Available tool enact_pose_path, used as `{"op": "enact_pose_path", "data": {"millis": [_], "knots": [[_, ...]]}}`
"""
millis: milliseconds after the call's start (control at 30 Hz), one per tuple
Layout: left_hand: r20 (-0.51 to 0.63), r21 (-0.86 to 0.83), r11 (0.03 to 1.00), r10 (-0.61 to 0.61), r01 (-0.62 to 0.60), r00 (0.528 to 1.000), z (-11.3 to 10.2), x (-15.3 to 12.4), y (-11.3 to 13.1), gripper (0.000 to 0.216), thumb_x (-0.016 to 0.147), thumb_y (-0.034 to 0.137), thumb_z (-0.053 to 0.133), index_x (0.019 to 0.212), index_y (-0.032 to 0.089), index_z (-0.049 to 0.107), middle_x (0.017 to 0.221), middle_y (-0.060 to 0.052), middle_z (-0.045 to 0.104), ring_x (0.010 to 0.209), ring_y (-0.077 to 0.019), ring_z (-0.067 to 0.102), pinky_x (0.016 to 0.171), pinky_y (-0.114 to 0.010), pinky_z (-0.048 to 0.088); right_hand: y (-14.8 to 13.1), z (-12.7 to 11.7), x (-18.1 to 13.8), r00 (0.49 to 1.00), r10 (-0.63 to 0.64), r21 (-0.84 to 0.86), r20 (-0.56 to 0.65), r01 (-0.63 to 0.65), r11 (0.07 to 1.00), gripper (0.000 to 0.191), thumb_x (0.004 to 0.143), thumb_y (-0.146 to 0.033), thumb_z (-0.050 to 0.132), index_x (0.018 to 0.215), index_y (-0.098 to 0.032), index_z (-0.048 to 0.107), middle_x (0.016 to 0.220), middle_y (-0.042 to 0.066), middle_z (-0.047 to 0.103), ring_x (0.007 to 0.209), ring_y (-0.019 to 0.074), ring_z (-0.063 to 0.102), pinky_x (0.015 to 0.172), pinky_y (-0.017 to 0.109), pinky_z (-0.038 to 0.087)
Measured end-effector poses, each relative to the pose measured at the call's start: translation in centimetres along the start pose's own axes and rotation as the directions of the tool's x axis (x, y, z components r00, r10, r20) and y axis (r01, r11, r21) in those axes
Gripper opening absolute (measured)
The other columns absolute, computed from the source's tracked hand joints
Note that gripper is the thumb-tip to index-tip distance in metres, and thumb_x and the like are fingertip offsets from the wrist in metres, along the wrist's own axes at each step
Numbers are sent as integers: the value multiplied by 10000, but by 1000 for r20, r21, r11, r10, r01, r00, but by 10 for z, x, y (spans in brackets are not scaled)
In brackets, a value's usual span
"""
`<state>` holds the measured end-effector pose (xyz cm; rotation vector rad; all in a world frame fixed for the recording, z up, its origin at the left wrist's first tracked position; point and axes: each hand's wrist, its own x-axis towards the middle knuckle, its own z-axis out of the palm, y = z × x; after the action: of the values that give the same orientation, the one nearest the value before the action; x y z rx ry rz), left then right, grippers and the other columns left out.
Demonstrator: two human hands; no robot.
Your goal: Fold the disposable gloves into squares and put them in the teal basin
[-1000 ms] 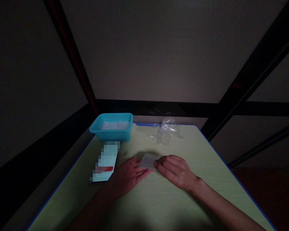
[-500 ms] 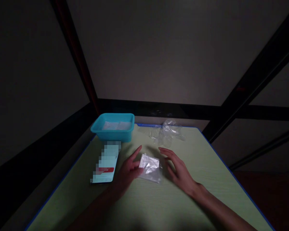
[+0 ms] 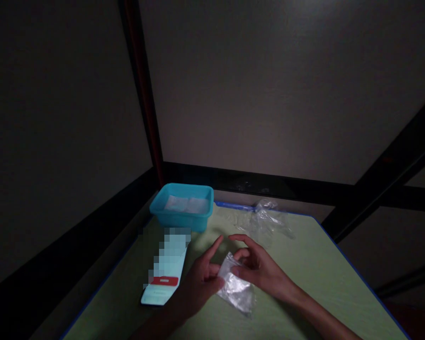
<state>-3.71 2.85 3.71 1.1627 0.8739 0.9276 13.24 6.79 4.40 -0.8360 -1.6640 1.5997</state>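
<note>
A small clear plastic bag (image 3: 238, 289), shiny and folded or holding something flat and pale, is tilted between my two hands over the table. My left hand (image 3: 206, 276) pinches its left edge between thumb and fingers, with the index finger stretched forward. On the upper right edge, the thumb of my right hand (image 3: 257, 264) presses against the bag, its fingers curled behind and the index finger extended. What lies inside the bag is hard to make out through the glare.
A blue plastic basket (image 3: 184, 221) with flat white packets (image 3: 187, 204) stands at the back left. In front of it lies a phone (image 3: 170, 264) with a lit screen. Crumpled clear plastic (image 3: 269, 219) rests at the back of the pale green table (image 3: 304, 264). Walls rise behind.
My right hand has closed in and taken hold of the bag, which is now lifted and turned. The whole view has shifted, so everything sits lower and further right.
</note>
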Motion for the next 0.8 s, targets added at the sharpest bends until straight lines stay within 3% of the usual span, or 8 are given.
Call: {"op": "enact_pose_path", "data": {"millis": [233, 333, 433, 600, 700, 733, 800], "knots": [[-50, 28, 999, 27, -25, 998, -20, 16, -5, 932, 613, 138, 537, 1428, 109, 85, 520, 60, 479, 469, -83, 358, 463, -191, 213, -20, -2, 36, 994, -91, -59, 64, 95, 994, 513, 667, -184, 662, 1118, -231, 422, 633, -76, 487, 522, 74, 451, 481, 187, 343], [-71, -20, 1000, -5, 4, 997, -31, 20, -6, 942, 614, 129, 544, 1430, 128, 71, 566, 44, 550, 493, -89, 432, 497, -183, 309, -23, -4, 51, 992, -97, -45, 78, 101, 994, 493, 675, -156, 649, 1110, -228, 428, 651, -72, 496, 526, 57, 433, 494, 173, 336], [-106, -57, 998, -7, 1, 994, -41, 23, -1, 929, 638, 182, 590, 1428, 132, 103, 574, 45, 560, 538, -120, 510, 576, -239, 423, -25, -6, 65, 990, -113, -17, 80, 115, 993, 487, 667, -151, 660, 1092, -231, 437, 667, -70, 504, 522, 51, 426, 490, 169, 334], [-237, -51, 994, 82, -97, 968, -65, 32, 22, 902, 668, 348, 675, 1402, 111, 208, 547, 49, 549, 562, -144, 560, 588, -268, 475, -42, -7, 92, 988, -146, -25, 42, 148, 989, 474, 649, -165, 683, 1066, -213, 462, 666, -59, 534, 544, 62, 477, 506, 181, 369], [-370, 204, 956, 274, -210, 888, -86, 36, 32, 681, 750, 410, 603, 1329, 128, 381, 704, -37, 652, 699, -198, 626, 665, -315, 502, -59, -11, 114, 986, -168, -32, 19, 169, 985, 477, 631, -186, 700, 1047, -206, 469, 662, -58, 554, 522, 61, 493, 496, 186, 380], [-425, 374, 897, 391, -235, 816, -93, 36, 32, 545, 773, 405, 575, 1245, 145, 493, 794, -69, 676, 776, -219, 637, 721, -331, 502, -65, -14, 122, 981, -193, -33, -3, 193, 981, 471, 625, -190, 704, 1037, -203, 474, 648, -63, 551, 510, 60, 489, 486, 184, 378], [-393, 715, 675, 604, -183, 693, -106, 35, 27, 341, 813, 356, 526, 1098, 192, 618, 965, -88, 682, 911, -248, 627, 823, -371, 486, -74, -20, 138, 976, -216, -36, -11, 216, 976, 474, 625, -184, 699, 1041, -197, 474, 642, -67, 554, 490, 55, 484, 466, 179, 365]]}}
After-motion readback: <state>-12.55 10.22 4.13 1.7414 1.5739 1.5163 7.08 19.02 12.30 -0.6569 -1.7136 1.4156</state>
